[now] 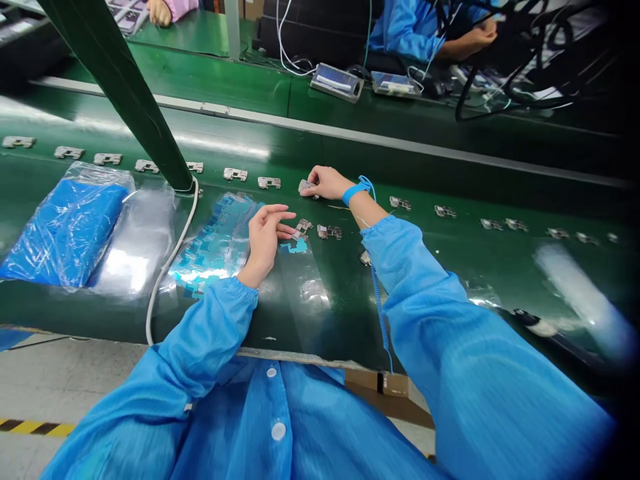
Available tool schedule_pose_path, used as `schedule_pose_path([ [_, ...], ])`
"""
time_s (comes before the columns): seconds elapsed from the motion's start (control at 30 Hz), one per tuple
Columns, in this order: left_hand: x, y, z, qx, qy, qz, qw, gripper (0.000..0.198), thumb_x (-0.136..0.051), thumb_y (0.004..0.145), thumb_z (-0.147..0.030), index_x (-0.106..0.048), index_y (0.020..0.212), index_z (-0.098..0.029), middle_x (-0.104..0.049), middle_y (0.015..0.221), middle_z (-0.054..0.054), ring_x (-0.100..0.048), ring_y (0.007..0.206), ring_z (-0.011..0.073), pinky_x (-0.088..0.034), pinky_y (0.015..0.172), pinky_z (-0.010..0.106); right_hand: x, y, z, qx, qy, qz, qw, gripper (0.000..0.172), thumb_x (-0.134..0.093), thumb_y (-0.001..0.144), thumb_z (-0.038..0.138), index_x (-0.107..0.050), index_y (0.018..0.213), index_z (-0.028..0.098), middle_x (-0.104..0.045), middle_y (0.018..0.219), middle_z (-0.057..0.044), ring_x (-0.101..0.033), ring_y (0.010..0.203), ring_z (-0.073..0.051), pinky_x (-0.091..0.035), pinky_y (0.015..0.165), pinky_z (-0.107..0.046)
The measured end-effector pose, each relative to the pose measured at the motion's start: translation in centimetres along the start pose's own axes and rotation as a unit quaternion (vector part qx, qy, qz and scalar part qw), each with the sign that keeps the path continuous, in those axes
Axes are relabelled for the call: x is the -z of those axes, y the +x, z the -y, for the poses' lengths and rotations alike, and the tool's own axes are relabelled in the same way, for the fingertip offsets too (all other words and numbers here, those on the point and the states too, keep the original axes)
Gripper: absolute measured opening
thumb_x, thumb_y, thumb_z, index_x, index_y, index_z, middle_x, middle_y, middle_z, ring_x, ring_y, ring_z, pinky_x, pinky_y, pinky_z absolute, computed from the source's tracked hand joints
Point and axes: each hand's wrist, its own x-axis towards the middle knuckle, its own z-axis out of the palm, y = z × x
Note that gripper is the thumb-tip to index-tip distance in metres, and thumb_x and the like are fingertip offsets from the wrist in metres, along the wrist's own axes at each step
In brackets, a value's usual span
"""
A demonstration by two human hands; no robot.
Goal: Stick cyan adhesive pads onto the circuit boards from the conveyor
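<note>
My right hand (329, 182), with a blue band (356, 192) on its wrist, is closed on a small silver circuit board (305, 187) at the row of similar boards. My left hand (265, 237) is lower and to the left, fingers stretched out and apart. Its fingertips are at the edge of a tilted board (302, 230); whether they press on it I cannot tell. Just under that board is a cut blue film piece (295, 247) on a clear sheet (307, 287). Another board (329, 232) lies to the right, and one more (365, 257) is partly behind my right sleeve.
Sheets of blue film pieces (215, 240) lie left of my left hand, near a bagged blue pack (65, 227). A green post (125, 100) and white cable (170, 260) stand between. A coiled blue cord (379, 307) hangs by my right sleeve. Co-workers' hands (473, 40) show across the bench.
</note>
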Motion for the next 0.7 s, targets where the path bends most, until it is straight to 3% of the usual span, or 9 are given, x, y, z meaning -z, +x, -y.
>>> schedule_pose_path([
  [0.1,0.0,0.1,1.0,-0.019,0.012,-0.001,1.000,0.023,-0.065,0.094,-0.025,-0.069,0.116,-0.019,-0.085,0.111,0.008,-0.075,0.065,0.0116,-0.058,0.061,0.024,0.4,-1.3,1.4,-0.011,0.089,-0.011,0.996,0.031,-0.093,0.082,0.039,-0.071,0.092,0.020,-0.078,0.092,-0.007,-0.069,0.085,-0.024,-0.058,0.083,-0.039],
  [0.17,-0.2,0.1,1.8,-0.043,0.021,-0.001,0.999,0.039,-0.072,0.094,-0.025,-0.067,0.133,-0.021,-0.082,0.135,0.011,-0.081,0.083,0.0151,-0.065,0.075,0.028,0.2,-3.2,3.5,-0.006,0.214,-0.041,0.976,0.029,-0.084,0.090,0.046,-0.073,0.103,0.022,-0.080,0.100,-0.006,-0.070,0.087,-0.021,-0.058,0.080,-0.036],
  [0.23,-0.5,0.0,2.5,-0.075,0.029,0.024,0.996,0.066,-0.084,0.094,-0.031,-0.058,0.155,-0.030,-0.065,0.168,0.008,-0.079,0.130,0.0238,-0.066,0.105,0.038,-0.6,-5.9,6.3,-0.024,0.477,-0.073,0.876,0.035,-0.089,0.085,0.051,-0.075,0.104,0.025,-0.081,0.106,-0.006,-0.072,0.094,-0.022,-0.057,0.077,-0.034],
  [0.3,-0.8,-0.2,2.8,-0.118,0.028,0.068,0.990,0.075,-0.082,0.102,-0.048,-0.048,0.168,-0.039,-0.045,0.185,0.002,-0.052,0.168,0.0287,-0.050,0.134,0.047,-1.7,-8.9,9.2,-0.026,0.631,-0.033,0.775,0.043,-0.097,0.076,0.057,-0.074,0.097,0.027,-0.081,0.111,-0.005,-0.073,0.101,-0.023,-0.058,0.078,-0.034],
  [0.37,-0.8,-0.4,2.6,-0.164,0.024,0.094,0.982,0.062,-0.062,0.113,-0.061,-0.050,0.170,-0.039,-0.041,0.188,-0.001,-0.033,0.179,0.0258,-0.032,0.146,0.046,-2.7,-11.4,11.5,-0.034,0.675,-0.001,0.737,0.049,-0.103,0.070,0.058,-0.070,0.088,0.027,-0.079,0.102,-0.003,-0.070,0.094,-0.021,-0.060,0.082,-0.035],
  [0.43,-0.6,-0.5,1.7,-0.195,0.022,0.079,0.977,0.054,-0.048,0.118,-0.063,-0.061,0.163,-0.035,-0.047,0.185,0.000,-0.034,0.179,0.0228,-0.028,0.148,0.041,-3.4,-13.3,12.3,-0.025,0.646,0.013,0.763,0.049,-0.099,0.076,0.064,-0.072,0.093,0.027,-0.077,0.103,-0.003,-0.069,0.094,-0.022,-0.059,0.081,-0.036],
  [0.5,-0.1,-0.2,0.6,-0.198,0.016,0.045,0.979,0.051,-0.049,0.119,-0.060,-0.068,0.155,-0.030,-0.054,0.180,0.003,-0.043,0.174,0.0228,-0.037,0.143,0.040,-3.7,-14.5,11.4,0.019,0.526,-0.018,0.850,0.049,-0.088,0.088,0.069,-0.075,0.111,0.028,-0.076,0.120,-0.008,-0.068,0.106,-0.026,-0.058,0.084,-0.039],
  [0.6,0.7,0.6,-0.8,-0.150,-0.018,0.005,0.989,0.047,-0.054,0.118,-0.050,-0.065,0.155,-0.024,-0.075,0.155,0.011,-0.073,0.145,0.0225,-0.055,0.125,0.039,-3.9,-16.1,7.9,0.122,0.210,-0.048,0.969,0.046,-0.077,0.100,0.062,-0.074,0.132,0.029,-0.071,0.137,-0.015,-0.061,0.122,-0.037,-0.055,0.100,-0.055],
  [0.7,1.3,1.4,-1.3,-0.079,-0.045,-0.011,0.996,0.048,-0.054,0.112,-0.035,-0.055,0.158,-0.021,-0.087,0.106,0.007,-0.084,0.097,0.0195,-0.064,0.101,0.035,-4.3,-17.5,4.9,0.153,0.027,-0.005,0.988,0.035,-0.076,0.103,0.055,-0.074,0.128,0.029,-0.069,0.140,-0.018,-0.056,0.123,-0.041,-0.048,0.103,-0.063],
])
